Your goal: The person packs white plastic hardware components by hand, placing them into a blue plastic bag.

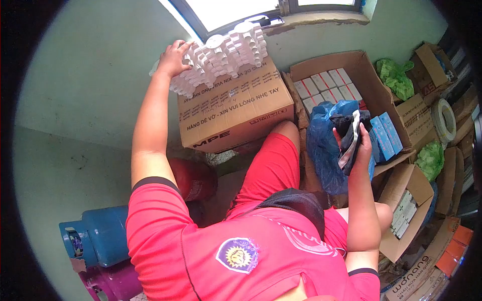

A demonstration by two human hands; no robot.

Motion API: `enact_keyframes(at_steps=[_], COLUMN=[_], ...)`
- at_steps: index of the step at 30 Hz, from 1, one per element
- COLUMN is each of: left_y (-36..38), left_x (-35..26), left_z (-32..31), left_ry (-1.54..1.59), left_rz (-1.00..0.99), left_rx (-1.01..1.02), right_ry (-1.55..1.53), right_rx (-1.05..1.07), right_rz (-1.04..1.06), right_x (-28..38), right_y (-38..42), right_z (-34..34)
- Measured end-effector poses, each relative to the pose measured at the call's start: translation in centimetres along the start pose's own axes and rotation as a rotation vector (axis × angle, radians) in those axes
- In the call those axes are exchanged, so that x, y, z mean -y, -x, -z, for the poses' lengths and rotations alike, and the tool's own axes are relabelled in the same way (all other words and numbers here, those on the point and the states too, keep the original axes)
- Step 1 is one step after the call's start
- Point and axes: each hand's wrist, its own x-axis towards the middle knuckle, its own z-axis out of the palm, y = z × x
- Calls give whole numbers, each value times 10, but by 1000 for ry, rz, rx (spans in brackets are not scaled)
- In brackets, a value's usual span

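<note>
My left hand (174, 59) reaches up to the left end of a stack of white plastic fittings (216, 60), its fingers bent over the pieces. The fittings stand in rows on a closed cardboard box (236, 110) beneath the window. On the right, my right hand (362, 148) is wrapped round a black and grey cloth-like item (350, 138), held above a blue plastic bag (324, 145). Whether my left fingers grip a fitting cannot be made out.
An open carton (369, 75) holds white and blue boxes. Below it stands a smaller open carton (424, 188). Green bags (395, 78) lie at the right. Blue (103, 236), purple (118, 282) and red (196, 179) cylinders stand at the left. The window frame (241, 19) is above.
</note>
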Motion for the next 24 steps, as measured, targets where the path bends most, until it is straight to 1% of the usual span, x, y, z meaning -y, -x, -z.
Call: enact_keyframes(at_steps=[6, 9, 14, 20, 24], left_y=[0, -1, 3, 18, 22], left_x=[-2, -2, -7, -25, -33], left_z=[1, -2, -1, -26, -30], left_ry=[2, -11, -68, -38, -77], left_rz=[2, 2, 24, 158, 201], left_rx=[-5, -19, -48, -203, -159], right_ry=[26, 52, 51, 43, 24], right_rx=[-69, -43, -68, -46, -38], right_rz=[29, 27, 17, 8, -16], right_x=[-2, -3, -4, -5, -6], right_y=[4, 3, 5, 2, -1], right_z=[-9, -6, -11, -7, 2])
